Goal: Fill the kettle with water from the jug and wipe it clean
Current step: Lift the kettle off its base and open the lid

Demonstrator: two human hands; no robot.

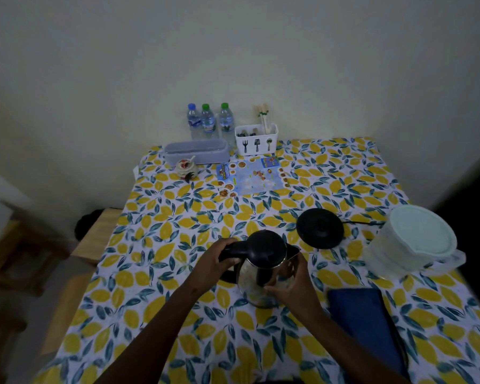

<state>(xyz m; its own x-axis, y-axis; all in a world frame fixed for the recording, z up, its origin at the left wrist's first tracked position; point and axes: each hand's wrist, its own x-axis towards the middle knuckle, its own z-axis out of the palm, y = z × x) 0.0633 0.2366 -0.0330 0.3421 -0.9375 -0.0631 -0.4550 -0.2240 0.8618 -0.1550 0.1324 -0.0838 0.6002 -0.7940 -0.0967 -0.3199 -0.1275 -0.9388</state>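
My left hand (215,263) grips the kettle (266,273) by its handle; my right hand (291,286) cups the smooth, probably slippery steel body.

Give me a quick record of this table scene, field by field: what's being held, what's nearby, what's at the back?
kettle: steel body, black lid shut, off its base
left hand: gripping the kettle's black handle
right hand: against the kettle's steel side
kettle base: black disc, bare, cord running right
jug: clear plastic with pale lid on, at the right edge
cloth: blue, folded, beside the right forearm
back of table: three water bottles, white cutlery holder
tablecloth: lemon print
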